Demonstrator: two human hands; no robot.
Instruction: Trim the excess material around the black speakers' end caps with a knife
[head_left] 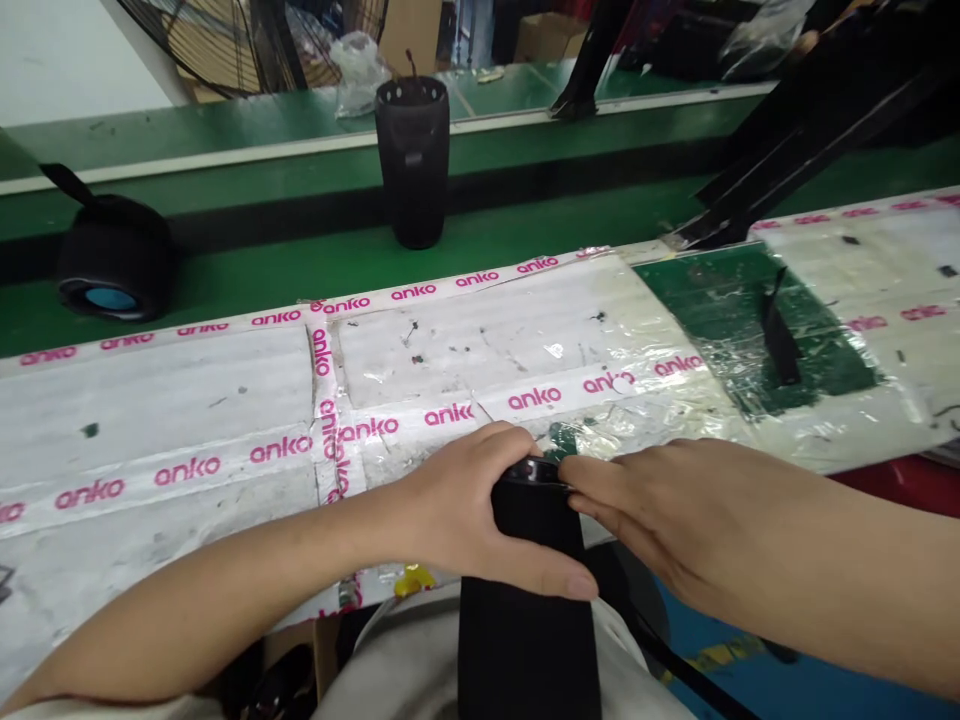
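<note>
A black speaker (529,640) with a long, dark body and a glossy rim at its far end lies against my lap, pointing away from me. My left hand (480,510) is wrapped round it near that end, thumb across the top. At the right side of the glossy rim (532,468), the fingers of my right hand (637,500) are pressed together and touch the edge. Whatever may sit between those fingertips is hidden. A short black strap (780,340) lies on the worktop to the right.
Behind the taped white worktop (465,350) runs a green conveyor belt (285,240). On it stand an upright black speaker housing (412,165) and, at left, a speaker with a strap and blue end (112,255). A black slanted post (810,140) rises at right.
</note>
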